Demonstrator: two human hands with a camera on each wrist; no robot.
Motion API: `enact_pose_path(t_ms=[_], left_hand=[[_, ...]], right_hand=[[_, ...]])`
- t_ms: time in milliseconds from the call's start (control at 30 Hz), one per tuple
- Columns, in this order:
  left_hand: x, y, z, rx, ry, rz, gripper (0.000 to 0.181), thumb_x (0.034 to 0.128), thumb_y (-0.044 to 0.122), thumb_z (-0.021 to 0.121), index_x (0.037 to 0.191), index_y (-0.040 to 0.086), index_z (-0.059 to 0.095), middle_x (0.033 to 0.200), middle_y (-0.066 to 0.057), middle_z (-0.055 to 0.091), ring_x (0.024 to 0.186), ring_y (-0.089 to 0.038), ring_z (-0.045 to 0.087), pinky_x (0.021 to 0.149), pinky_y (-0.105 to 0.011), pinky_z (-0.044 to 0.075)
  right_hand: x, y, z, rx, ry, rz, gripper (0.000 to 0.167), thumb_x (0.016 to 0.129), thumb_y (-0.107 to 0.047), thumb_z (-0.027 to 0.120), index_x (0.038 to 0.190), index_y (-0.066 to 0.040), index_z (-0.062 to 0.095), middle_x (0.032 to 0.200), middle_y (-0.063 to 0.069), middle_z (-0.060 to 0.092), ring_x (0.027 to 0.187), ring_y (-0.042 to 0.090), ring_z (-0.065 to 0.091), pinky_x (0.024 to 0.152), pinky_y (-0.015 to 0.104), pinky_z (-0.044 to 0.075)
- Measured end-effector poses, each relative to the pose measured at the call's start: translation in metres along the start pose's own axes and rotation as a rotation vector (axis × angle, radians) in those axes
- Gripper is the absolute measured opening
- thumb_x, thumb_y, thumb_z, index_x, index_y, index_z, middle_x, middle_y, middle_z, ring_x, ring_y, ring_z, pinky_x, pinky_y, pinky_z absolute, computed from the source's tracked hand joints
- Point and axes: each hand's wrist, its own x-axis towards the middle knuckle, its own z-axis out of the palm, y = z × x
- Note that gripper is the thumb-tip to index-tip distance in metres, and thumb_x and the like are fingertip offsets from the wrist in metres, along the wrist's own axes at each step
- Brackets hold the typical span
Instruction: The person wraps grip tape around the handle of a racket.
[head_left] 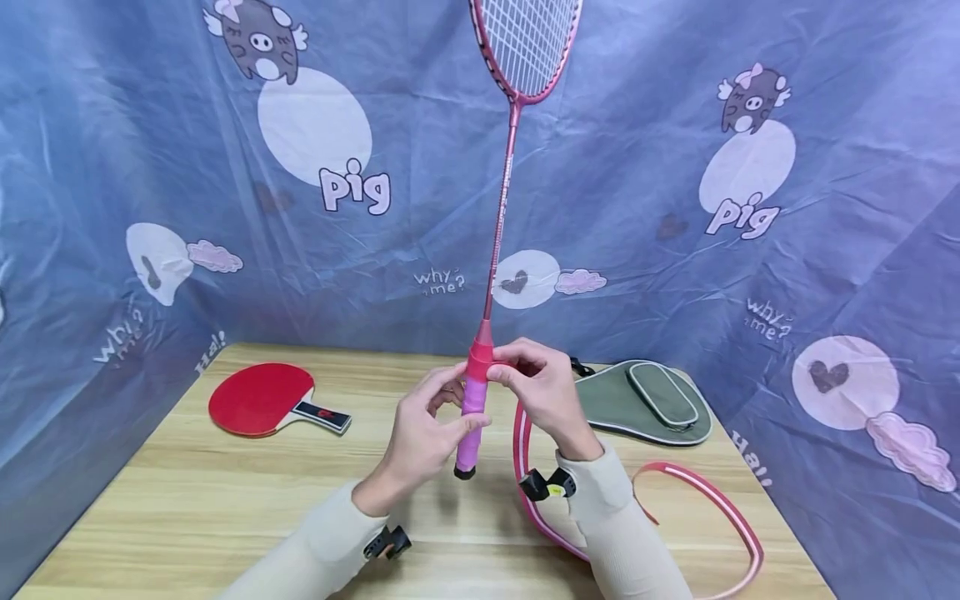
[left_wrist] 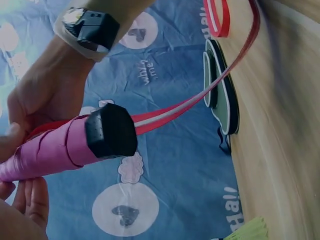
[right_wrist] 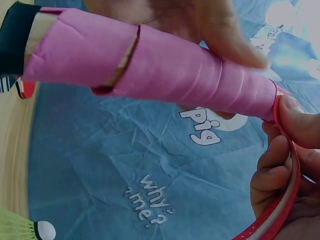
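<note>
A badminton racket is held nearly upright above the table, strings at the top. My left hand grips its pink-purple wrapped handle between thumb and fingers. Higher up, my right hand pinches a red grip tape where it meets the wrap's top; red tape circles the handle there. The tape's loose length, with a whitish stripe, hangs down and loops at the right. In the left wrist view a black end cap faces the camera. A gap between wraps shows near the cap in the right wrist view.
A red table tennis bat lies on the wooden table at the left. At the back right lies a green racket case. A yellow shuttlecock shows in the wrist views. Blue printed cloth hangs behind and at both sides.
</note>
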Motion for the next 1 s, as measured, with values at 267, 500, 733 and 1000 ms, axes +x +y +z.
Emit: enact_pose_path(t_ms=[267,500,733,1000], left_hand=[[0.002,-0.001,0.000,-0.021,0.034,0.010,0.060,0.0796,-0.004,0.082,0.135,-0.004,0.061,0.113,-0.020,0.070,0.091,-0.012,0.069,0.088,-0.025,0.061],[0.009,0.001,-0.004,-0.093,-0.022,0.018,0.056,0.0821,-0.011,0.076,0.135,-0.012,0.057,0.122,-0.030,0.068,0.093,-0.013,0.071,0.089,-0.023,0.060],[0.008,0.004,-0.004,-0.161,-0.071,-0.077,0.055,0.0846,-0.011,0.072,0.136,-0.015,0.053,0.127,-0.034,0.065,0.100,-0.002,0.069,0.091,-0.022,0.060],[0.005,0.008,-0.007,-0.292,-0.112,-0.216,0.058,0.0887,-0.006,0.071,0.141,-0.013,0.047,0.131,-0.039,0.060,0.109,-0.001,0.068,0.096,-0.021,0.057]], right_hand=[[0.004,-0.005,0.000,-0.100,-0.008,-0.039,0.016,0.084,-0.005,0.081,0.099,-0.004,0.079,0.080,0.010,0.070,0.063,0.006,0.052,0.053,0.020,0.044],[0.011,-0.013,-0.009,-0.216,-0.051,-0.139,0.017,0.082,-0.009,0.083,0.098,-0.009,0.080,0.074,0.001,0.065,0.058,0.008,0.044,0.048,0.021,0.034],[0.008,-0.014,-0.015,-0.140,-0.086,-0.074,0.015,0.084,-0.003,0.080,0.098,-0.004,0.078,0.081,0.007,0.069,0.060,0.007,0.047,0.050,0.021,0.038],[0.005,-0.012,-0.015,-0.023,-0.110,-0.007,0.018,0.086,-0.003,0.078,0.103,0.002,0.076,0.091,0.000,0.072,0.071,0.007,0.057,0.060,0.020,0.049]])
